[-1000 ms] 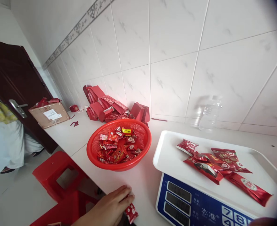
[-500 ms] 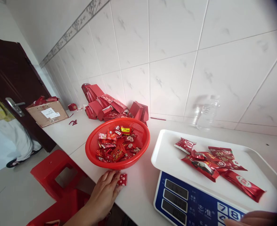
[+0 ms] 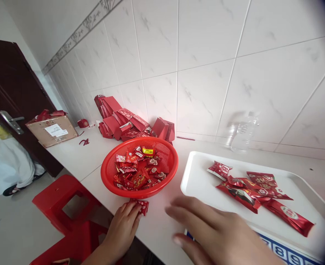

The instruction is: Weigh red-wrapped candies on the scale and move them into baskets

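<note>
My left hand (image 3: 125, 224) is at the front edge of the white table, its fingers closed on a small red candy packet (image 3: 144, 208) with pale dots. Just behind it stands a round red plastic basket (image 3: 107, 181) holding many wrapped candies (image 3: 140, 176). My right hand (image 3: 217, 228), slightly blurred, reaches over the front of the scale with its fingers apart and nothing in them. It covers most of the blue scale panel (image 3: 278, 250). On the scale's white tray (image 3: 197, 173) lie several red wrapped snacks (image 3: 259, 187).
Folded red paper boxes (image 3: 123, 121) are heaped against the tiled wall. A clear plastic bottle (image 3: 244, 132) stands behind the tray. A cardboard box (image 3: 54, 130) sits at the table's far left end. Red stools (image 3: 60, 202) stand beside the table. A person's clothed leg (image 3: 16, 162) shows at left.
My right hand has come in from the lower right corner, moving left across the scale panel. My left fingers have moved over the small red candy packet, covering more of it.
</note>
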{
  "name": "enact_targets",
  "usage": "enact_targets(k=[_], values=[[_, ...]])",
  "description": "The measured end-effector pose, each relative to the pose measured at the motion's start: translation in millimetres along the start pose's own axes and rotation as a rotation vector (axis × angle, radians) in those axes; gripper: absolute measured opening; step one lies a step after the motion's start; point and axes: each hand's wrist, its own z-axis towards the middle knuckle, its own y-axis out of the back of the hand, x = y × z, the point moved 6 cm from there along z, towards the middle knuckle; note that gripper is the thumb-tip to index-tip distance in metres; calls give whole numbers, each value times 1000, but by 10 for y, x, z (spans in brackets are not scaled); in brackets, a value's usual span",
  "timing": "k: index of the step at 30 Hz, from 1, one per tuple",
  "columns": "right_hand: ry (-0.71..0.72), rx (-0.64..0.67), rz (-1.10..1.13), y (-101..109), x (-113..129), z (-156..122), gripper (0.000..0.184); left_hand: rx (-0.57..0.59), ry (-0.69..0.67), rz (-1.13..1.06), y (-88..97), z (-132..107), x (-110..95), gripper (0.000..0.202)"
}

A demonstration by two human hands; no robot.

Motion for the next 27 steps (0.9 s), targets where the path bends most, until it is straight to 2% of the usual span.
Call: enact_targets(k=[2,5,6,8,12,17,21,23,27], values=[[-30,189,-96,-327,22,216,34,-3,-10,2,-17,-22,8,31],[-49,461,-243,-848,22,429,57,13,-17,-9,-33,-55,25,33],[-70,536,-266,-977,2,476,60,26,-18,-27,-33,-66,30,35],[-126,636,-285,-1127,-53,557,51,63,-27,-70,-30,-86,31,35],[-205,664,-311,-1094,-178,720,28,154,-30,-127,-33,-63,53,37],[-289,548,-365,-904,-333,916,18,267,44,-216,-113,188,172,45],[-284,538,-366,-912,-319,915,16,262,117,-261,-151,338,264,49],[-273,560,-360,-939,-295,858,16,246,139,-247,-162,295,299,48],[-294,551,-334,-963,-300,756,17,209,158,-204,-137,58,380,50]])
